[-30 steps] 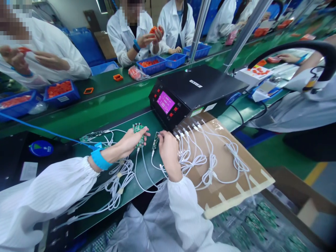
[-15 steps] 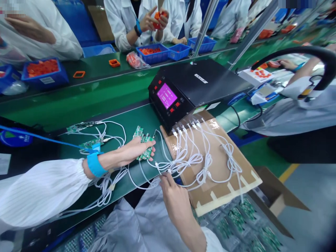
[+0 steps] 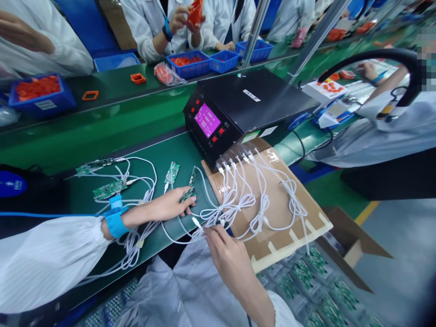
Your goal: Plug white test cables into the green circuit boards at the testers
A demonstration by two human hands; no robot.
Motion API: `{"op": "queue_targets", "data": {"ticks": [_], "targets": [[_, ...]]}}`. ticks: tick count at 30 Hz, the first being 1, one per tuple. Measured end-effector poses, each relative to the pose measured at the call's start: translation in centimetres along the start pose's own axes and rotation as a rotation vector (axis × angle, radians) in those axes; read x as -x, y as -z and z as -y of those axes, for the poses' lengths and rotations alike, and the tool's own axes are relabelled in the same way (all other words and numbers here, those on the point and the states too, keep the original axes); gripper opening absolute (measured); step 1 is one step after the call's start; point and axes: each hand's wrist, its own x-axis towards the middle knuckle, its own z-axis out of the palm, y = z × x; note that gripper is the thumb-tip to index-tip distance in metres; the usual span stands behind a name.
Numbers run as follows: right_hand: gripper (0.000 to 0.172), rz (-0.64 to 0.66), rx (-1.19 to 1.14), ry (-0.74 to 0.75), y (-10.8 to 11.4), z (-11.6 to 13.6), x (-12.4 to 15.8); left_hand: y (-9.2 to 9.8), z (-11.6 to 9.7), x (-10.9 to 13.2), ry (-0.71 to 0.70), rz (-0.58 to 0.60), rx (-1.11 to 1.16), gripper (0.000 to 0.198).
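My left hand [image 3: 170,206] rests on the green mat and pinches a small green circuit board [image 3: 187,194] between thumb and fingers. Two more boards [image 3: 172,172] lie just beyond it, each plugged into a white cable. My right hand [image 3: 226,254] is at the mat's near edge, its fingertips closed on a white cable [image 3: 200,225] near its plug. The cables run in a tangle across a taped cardboard sheet [image 3: 293,236] to the black tester [image 3: 245,109] with its pink screen.
Further boards [image 3: 109,189] with cables lie at the left of the mat. Trays of green boards [image 3: 306,281] sit below the cardboard. Across the green conveyor [image 3: 112,127] people in white coats handle orange parts from blue bins [image 3: 190,66]. Another person sits at the right.
My left hand has laid boards down on the mat and now keeps one. My right hand has drawn back from the boards to the near edge and taken a cable.
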Motion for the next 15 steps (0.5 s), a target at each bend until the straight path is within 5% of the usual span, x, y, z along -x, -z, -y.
{"op": "queue_targets", "data": {"ticks": [7, 11, 15], "targets": [[0.019, -0.200, -0.374, -0.231, 3.6, -0.1, 0.6, -0.7, -3.3, 1.3, 0.202, -0.062, 0.385, 0.032], [0.016, -0.284, -0.558, -0.275, 3.1, 0.2, 0.1, -1.8, -5.4, 1.8, 0.309, -0.149, 0.719, 0.018], [0.015, -0.327, -0.512, -0.244, 1.6, 0.8, -0.1, -2.9, -6.6, 1.9, 0.242, -0.184, 0.776, 0.017]]}}
